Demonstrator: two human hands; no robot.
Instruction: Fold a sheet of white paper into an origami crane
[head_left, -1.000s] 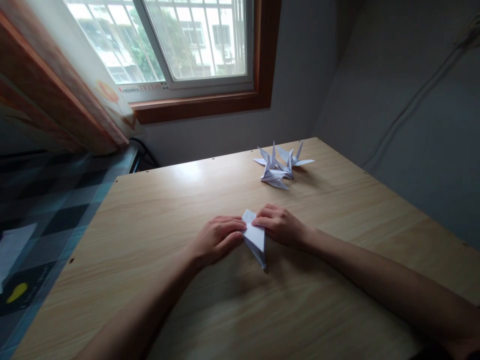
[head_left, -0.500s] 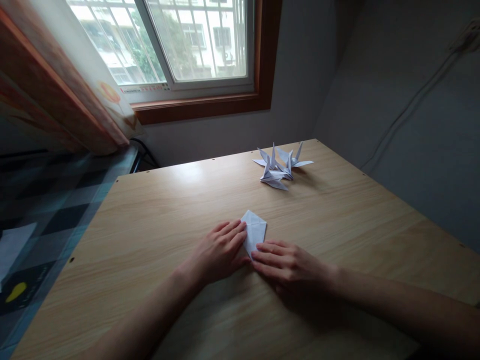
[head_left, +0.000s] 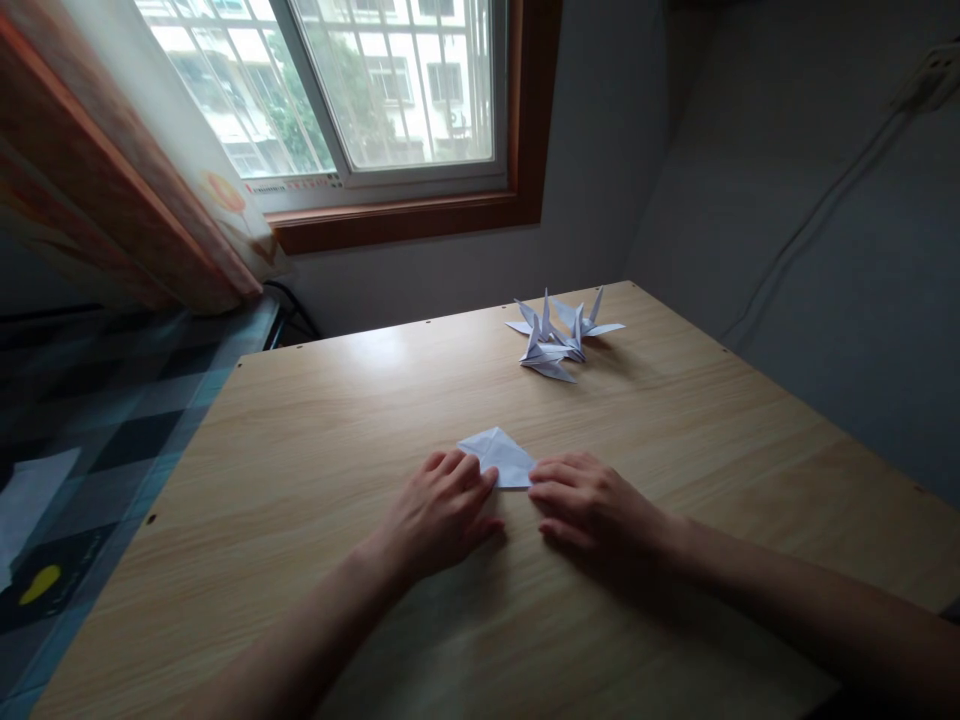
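Rotated folded paper [head_left: 499, 456] (flat on table [head_left: 315, 420]), both hands' fingers [head_left: 469, 475] outstretched, pressing its near edge

A folded white paper [head_left: 501, 457] lies flat on the wooden desk [head_left: 315, 420], pressed down from both sides. The left hand [head_left: 441, 510] rests palm down with its fingertips on the paper's left edge; the right hand [head_left: 592, 505] lies flat with its fingertips touching the right corner. Farther back, near the desk's far edge, stand finished paper cranes [head_left: 559, 335] in a small cluster. Behind them are a window [head_left: 390, 85] and a curtain [head_left: 150, 170] at the left.
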